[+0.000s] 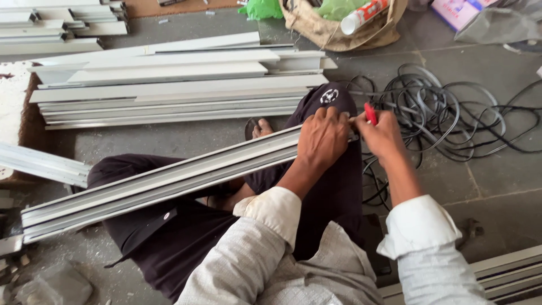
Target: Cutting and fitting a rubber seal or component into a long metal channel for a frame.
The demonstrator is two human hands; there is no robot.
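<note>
Pale grey shirt [293, 265], dark trousers [169, 237]

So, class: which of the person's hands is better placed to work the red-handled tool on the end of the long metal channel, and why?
The right hand. It already grips the red-handled tool at the channel's end, beside the coiled black cable. The left hand is clamped over the channel, steadying it across the lap.

Long profile [169, 175] across lap, cable tangle [451, 113] right, stacked profiles [169, 85] behind
</note>
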